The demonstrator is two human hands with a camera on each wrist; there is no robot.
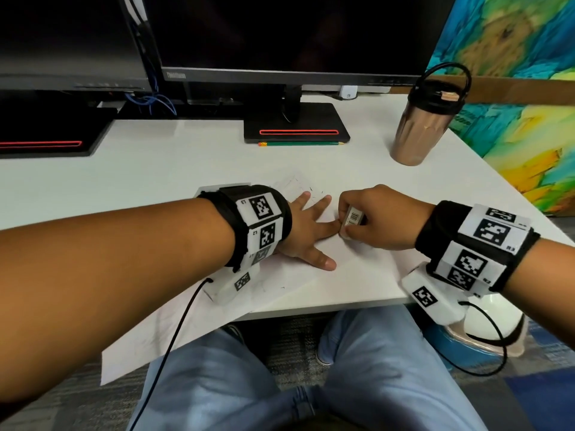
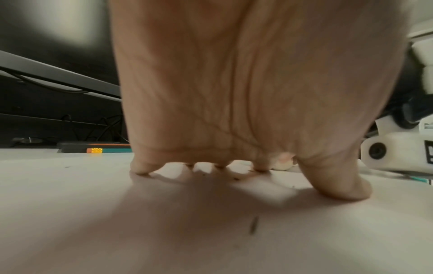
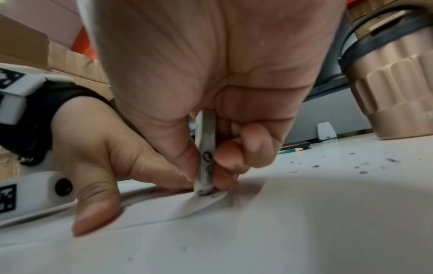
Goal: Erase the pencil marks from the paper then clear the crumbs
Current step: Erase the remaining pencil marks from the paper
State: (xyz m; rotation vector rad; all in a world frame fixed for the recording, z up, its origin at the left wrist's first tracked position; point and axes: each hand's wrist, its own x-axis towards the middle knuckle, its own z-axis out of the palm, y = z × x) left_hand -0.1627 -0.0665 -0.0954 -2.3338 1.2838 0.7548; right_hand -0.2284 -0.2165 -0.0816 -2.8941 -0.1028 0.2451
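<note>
A white sheet of paper [image 1: 280, 293] lies on the desk and hangs over its front edge. My left hand [image 1: 306, 231] lies flat on it with fingers spread, pressing it down. My right hand [image 1: 373, 217] pinches a white eraser [image 1: 351, 219] in a barcoded sleeve, its tip down on the paper beside my left index finger. In the right wrist view the eraser [image 3: 206, 153] stands upright between thumb and fingers, and the paper's edge [image 3: 206, 204] curls up under it. Dark eraser crumbs [image 3: 365, 166] lie scattered to the right. A few crumbs [image 2: 235, 178] sit near my left fingertips [image 2: 140, 169].
A green pencil [image 1: 300, 144] lies against the monitor stand [image 1: 295, 126]. A copper tumbler [image 1: 423, 126] stands at the back right. Two monitors fill the back of the desk. The desk's front edge [image 1: 326, 312] is close to my knees.
</note>
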